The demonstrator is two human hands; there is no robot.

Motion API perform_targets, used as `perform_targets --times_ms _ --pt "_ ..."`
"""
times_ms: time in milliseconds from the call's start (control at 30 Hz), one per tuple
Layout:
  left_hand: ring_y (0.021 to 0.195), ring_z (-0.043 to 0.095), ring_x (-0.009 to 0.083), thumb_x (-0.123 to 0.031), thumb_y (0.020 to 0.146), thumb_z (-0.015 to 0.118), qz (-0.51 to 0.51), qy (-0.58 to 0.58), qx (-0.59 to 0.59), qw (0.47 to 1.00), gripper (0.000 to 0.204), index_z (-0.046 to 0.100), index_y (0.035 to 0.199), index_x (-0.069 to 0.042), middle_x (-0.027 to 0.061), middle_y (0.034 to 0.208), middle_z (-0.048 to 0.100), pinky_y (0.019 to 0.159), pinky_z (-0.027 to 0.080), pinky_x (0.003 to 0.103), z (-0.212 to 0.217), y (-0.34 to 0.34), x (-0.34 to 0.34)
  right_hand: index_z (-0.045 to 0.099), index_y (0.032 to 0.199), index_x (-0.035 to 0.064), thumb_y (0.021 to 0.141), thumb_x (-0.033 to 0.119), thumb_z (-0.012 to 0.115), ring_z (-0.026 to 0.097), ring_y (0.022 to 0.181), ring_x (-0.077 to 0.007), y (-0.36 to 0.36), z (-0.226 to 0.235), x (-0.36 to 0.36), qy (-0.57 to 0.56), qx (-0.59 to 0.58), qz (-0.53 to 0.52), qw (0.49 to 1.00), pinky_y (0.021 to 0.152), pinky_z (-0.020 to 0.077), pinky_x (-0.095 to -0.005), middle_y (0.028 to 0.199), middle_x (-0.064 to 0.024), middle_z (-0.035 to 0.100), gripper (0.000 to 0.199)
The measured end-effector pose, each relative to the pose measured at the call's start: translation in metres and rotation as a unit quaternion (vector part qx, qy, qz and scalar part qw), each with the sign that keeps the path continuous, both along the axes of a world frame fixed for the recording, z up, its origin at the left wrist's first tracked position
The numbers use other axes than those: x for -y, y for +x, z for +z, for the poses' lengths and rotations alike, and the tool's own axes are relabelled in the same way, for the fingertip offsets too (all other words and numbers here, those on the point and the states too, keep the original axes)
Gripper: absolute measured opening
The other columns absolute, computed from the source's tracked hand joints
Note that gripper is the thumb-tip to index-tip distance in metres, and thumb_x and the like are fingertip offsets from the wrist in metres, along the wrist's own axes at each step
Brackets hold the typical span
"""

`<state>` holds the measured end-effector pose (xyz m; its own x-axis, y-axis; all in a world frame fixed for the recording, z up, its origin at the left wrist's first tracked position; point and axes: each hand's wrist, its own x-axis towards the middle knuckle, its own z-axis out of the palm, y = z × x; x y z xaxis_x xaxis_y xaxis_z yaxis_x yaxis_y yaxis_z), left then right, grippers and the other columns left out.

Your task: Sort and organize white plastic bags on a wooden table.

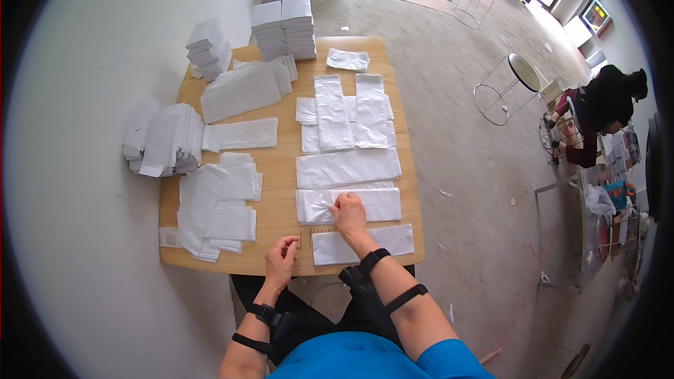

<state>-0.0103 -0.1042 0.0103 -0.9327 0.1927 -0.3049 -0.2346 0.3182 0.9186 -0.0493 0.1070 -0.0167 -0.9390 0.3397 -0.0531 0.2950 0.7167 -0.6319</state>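
Note:
My right hand (pixel 349 216) is closed at the near middle of the table, its fingertips pinching up the top of a flat white folded sheet (pixel 382 205), which creases around them. Under my right wrist lies another white folded sheet (pixel 382 241). Several thin dark strips (pixel 319 230) lie between these two sheets. My left hand (pixel 281 258) is by the table's near edge, its fingers curled together just left of the strips. Whether a thin strip is between those fingertips is too small to make out.
More white folded sheets (pixel 347 168) run up the table's right side. A fanned pile (pixel 217 200) lies at left, with stacked white boxes (pixel 158 137) beside the wall and box stacks (pixel 284 24) at the far end. Right, stools (pixel 524 72) and a seated person (pixel 597 116).

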Motion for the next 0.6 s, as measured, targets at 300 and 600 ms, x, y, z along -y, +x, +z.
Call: perform_targets --times_ms 300,600 --pt "0.072 0.059 0.0149 -0.03 0.09 0.064 0.048 -0.055 -0.06 0.996 0.03 0.066 0.099 -0.002 0.0071 0.083 0.064 0.066 0.049 0.029 0.006 -0.078 -0.058 0.06 0.076 -0.001 0.079 0.009 0.07 0.057 0.082 -0.0344 0.002 -0.009 -0.009 -0.085 -0.097 0.011 0.992 0.073 0.0466 -0.0425 0.082 -0.0163 0.058 0.014" --pt "0.091 0.062 0.0172 -0.021 0.092 0.061 -0.013 0.041 -0.039 0.998 0.02 0.06 0.1 -0.002 0.0107 0.102 0.064 0.078 0.049 0.032 0.056 -0.076 -0.09 0.062 0.107 -0.0004 0.088 0.06 0.058 0.067 0.085 -0.0219 0.035 0.053 0.004 -0.612 0.229 -0.117 0.748 0.074 0.0542 -0.035 0.091 -0.0149 0.068 0.063"
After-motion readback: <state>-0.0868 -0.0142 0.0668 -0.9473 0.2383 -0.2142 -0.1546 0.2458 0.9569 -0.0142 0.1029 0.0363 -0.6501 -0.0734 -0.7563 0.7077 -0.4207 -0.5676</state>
